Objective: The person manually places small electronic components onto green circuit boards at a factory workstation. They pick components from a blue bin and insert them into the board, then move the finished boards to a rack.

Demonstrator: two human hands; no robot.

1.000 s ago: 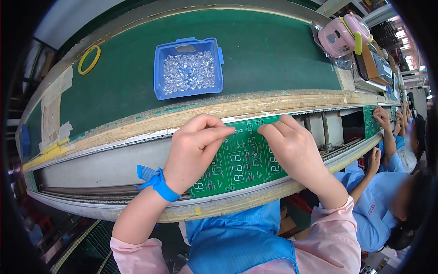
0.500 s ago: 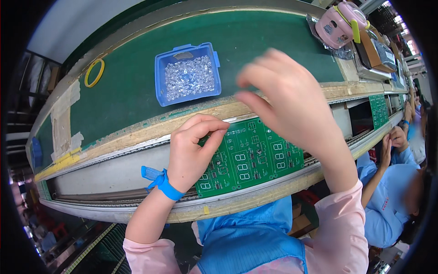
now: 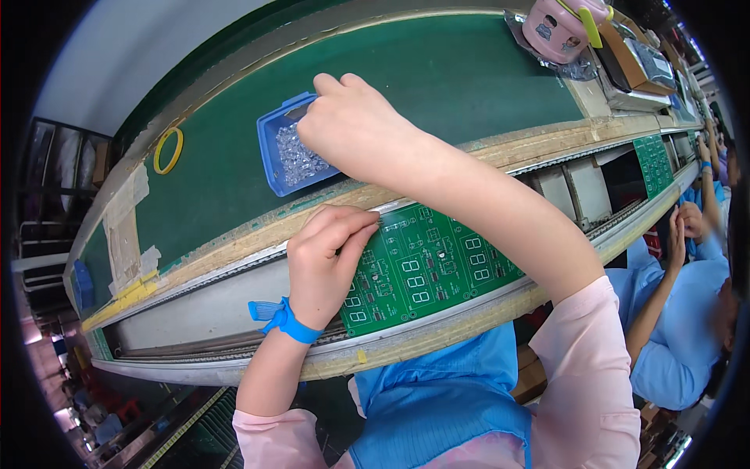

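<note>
While reaching over the upper-centre blue tray (image 3: 268, 154) with right hand (image 3: 353, 129) (cannot tell its fingers' hold), best steady left hand (image 3: 324, 254), narrowly pinched, at the green board (image 3: 400, 273).

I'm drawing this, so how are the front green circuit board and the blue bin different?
The circuit board is flat; the bin has raised walls. The circuit board has white printed outlines; the bin holds small clear pieces. The left hand is at the circuit board; the right hand is over the bin. Hands partly hide both.
</note>
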